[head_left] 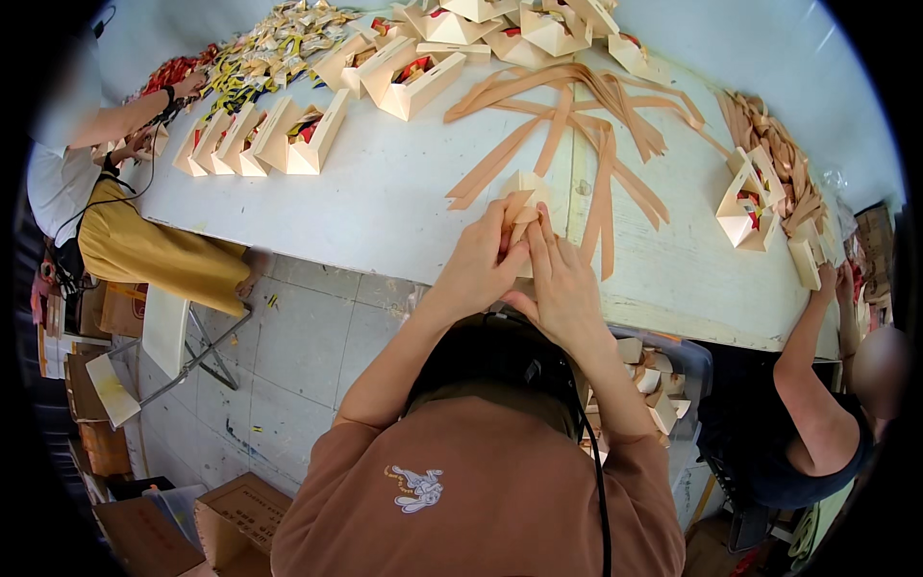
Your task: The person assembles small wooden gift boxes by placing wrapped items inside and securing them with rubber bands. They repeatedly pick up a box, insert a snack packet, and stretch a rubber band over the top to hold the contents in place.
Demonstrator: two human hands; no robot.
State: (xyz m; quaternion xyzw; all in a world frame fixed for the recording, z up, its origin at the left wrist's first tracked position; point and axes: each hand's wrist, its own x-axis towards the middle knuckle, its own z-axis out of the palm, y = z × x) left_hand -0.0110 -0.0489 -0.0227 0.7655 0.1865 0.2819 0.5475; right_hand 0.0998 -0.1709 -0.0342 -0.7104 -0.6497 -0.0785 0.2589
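Note:
My left hand [478, 262] and my right hand [561, 279] together grip a small beige paper box [526, 195] near the front edge of the white table [375, 192]. A beige ribbon strip runs over the box between my fingers. More beige ribbons [577, 115] lie spread in a fan on the table just beyond the box.
Open beige boxes with red contents [288, 135] stand in rows at the left and back. A person in yellow trousers [144, 245] works at the left; another person [817, 404] reaches at the right beside boxes [750, 207]. Cardboard cartons [231, 519] and a folding chair [183, 337] stand on the tiled floor.

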